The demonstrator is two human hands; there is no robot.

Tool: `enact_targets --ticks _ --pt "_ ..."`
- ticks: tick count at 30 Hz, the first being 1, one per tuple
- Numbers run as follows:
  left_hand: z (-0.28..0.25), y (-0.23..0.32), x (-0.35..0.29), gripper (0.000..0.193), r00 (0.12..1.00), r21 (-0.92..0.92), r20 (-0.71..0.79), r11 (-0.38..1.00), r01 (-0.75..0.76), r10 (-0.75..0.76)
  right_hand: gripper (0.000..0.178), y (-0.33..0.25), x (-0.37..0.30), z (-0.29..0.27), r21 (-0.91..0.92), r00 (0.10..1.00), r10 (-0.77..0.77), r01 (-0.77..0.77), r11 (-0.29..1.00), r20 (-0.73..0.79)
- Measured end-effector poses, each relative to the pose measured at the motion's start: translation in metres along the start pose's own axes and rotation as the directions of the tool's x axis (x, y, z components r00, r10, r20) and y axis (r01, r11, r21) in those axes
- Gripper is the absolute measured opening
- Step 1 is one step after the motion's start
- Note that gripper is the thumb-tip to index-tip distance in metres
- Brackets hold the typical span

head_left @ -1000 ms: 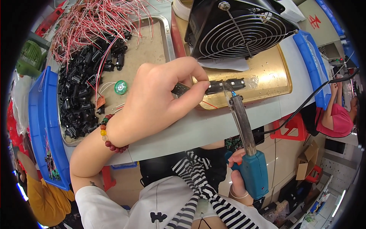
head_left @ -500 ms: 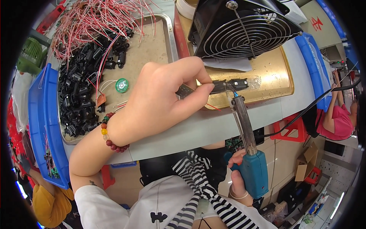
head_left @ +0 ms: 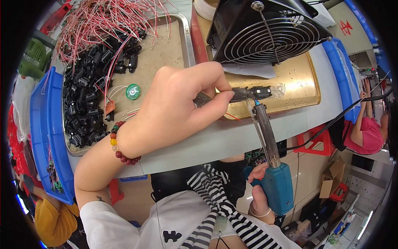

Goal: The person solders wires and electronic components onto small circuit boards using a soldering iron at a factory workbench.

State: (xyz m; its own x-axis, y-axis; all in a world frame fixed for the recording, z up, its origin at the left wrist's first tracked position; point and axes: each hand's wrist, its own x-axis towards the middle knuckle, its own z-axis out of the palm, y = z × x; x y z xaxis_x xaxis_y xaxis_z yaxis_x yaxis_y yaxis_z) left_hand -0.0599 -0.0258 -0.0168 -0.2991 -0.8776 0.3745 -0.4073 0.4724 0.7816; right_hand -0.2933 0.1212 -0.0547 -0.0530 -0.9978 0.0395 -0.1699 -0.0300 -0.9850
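My left hand [head_left: 178, 103] pinches a small black plastic housing [head_left: 259, 91] between thumb and forefinger, over the gold tray [head_left: 296, 81]. A dark strip shows inside its curled fingers, and a red wire [head_left: 233, 117] sticks out below. My right hand [head_left: 260, 195], lower down, is wrapped round the teal pistol handle of a soldering gun [head_left: 271, 153]. The gun points up, its tip at the near edge of the housing; whether they touch is hard to tell. Some fingers of the right hand are hidden behind the handle.
A steel tray [head_left: 185, 39] holds piled black housings [head_left: 83, 103], red and white wires [head_left: 112, 25] and a green round speaker [head_left: 132, 91]. A black fan with a wire guard [head_left: 273, 39] stands behind the gold tray. Blue bins [head_left: 45, 137] flank the table. Co-workers sit at both sides.
Hardly anything differs. The soldering gun and the housing have shifted very slightly to the right in the picture, and both hands keep their grip.
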Motion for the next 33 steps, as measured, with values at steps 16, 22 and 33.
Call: enact_targets --ticks 16,22,33 --pt "0.0001 -0.0026 -0.0010 0.008 0.999 0.016 -0.017 0.999 -0.029 0.029 0.039 0.0004 0.0005 -0.0014 0.102 0.998 0.054 -0.058 0.993 0.042" --pt "-0.0005 -0.0027 0.0005 0.008 0.999 0.021 -0.016 0.999 -0.037 0.038 0.047 -0.0012 -0.0039 -0.0029 0.229 0.998 0.055 -0.061 0.971 0.034" --pt "0.0012 -0.0041 -0.0003 0.009 0.998 0.020 -0.032 0.998 -0.055 0.056 0.051 -0.0012 -0.0038 -0.0009 0.253 0.996 0.084 -0.079 0.964 -0.010"
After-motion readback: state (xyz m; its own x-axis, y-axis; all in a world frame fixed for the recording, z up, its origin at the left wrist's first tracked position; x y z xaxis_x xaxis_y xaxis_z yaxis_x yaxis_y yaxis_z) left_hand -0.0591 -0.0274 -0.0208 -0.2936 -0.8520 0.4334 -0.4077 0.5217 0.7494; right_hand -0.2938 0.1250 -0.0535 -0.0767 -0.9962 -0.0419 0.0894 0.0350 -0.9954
